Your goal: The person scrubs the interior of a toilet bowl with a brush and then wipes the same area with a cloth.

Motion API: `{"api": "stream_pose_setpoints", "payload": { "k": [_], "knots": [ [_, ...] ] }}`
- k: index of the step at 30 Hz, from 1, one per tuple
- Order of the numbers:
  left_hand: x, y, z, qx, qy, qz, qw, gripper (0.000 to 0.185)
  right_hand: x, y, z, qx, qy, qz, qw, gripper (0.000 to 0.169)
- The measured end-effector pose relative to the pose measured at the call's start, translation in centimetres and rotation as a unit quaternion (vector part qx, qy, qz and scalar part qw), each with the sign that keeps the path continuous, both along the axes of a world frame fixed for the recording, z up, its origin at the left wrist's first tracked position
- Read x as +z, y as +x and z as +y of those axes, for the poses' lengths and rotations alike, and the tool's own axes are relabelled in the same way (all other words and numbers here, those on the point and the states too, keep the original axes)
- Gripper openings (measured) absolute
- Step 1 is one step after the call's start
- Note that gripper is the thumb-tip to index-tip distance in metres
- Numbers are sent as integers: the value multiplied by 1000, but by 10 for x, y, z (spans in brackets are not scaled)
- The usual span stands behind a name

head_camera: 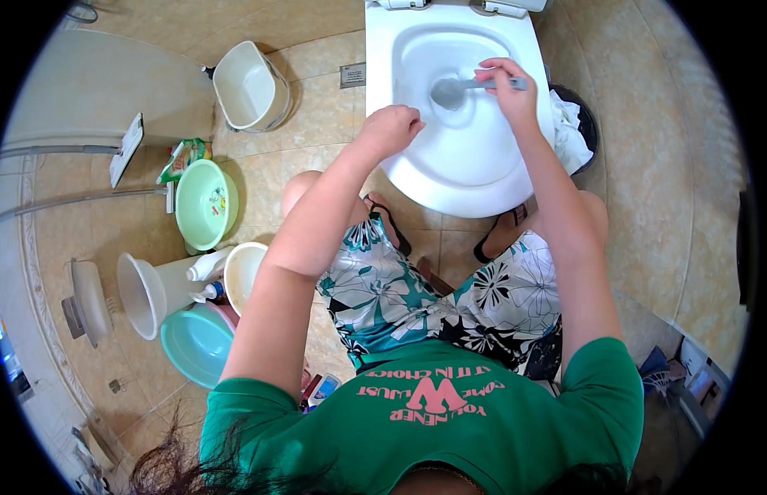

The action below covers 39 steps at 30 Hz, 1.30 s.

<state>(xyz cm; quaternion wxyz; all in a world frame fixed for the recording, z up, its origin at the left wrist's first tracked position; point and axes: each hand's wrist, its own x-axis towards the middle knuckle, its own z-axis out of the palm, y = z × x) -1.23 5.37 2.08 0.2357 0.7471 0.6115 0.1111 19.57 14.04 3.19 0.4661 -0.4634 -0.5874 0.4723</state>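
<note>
My right hand [511, 90] is closed around the grey handle of a toilet brush [487, 83] over the white toilet bowl [470, 148]. The brush's grey head points left, down in the drain hollow of the bowl; its exact contact with the bowl cannot be told. Near the left rim, my left hand [395, 129] hangs with curled fingers, and no object shows in it. Its fingertips are partly hidden from above. The toilet seat is raised, with its hinges at the top edge of the view.
A black waste bin [590, 133] with white paper stands right of the toilet. To the left are a cream bucket [250, 86], a floor drain [352, 75], a green basin [204, 207], a turquoise basin [197, 349], a white bottle [207, 265] and a long-handled squeegee [127, 150].
</note>
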Motion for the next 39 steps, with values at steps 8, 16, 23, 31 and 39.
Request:
{"api": "stream_pose_setpoints", "payload": {
  "k": [8,16,23,31,39],
  "knots": [
    [4,1,2,-6,2,11,1000,21,36,-1,-13,27,-36,110,993,22],
    [3,-2,0,6,3,-3,1000,21,27,-8,-8,5,-30,118,993,22],
    [7,0,1,1,6,-7,1000,22,20,-2,-4,-30,-74,110,991,23],
    [5,1,1,3,-3,4,1000,22,40,6,-8,-6,-53,165,985,23],
    [8,7,2,-5,-4,4,1000,22,27,4,-11,-9,-77,120,990,22]
  ]
}}
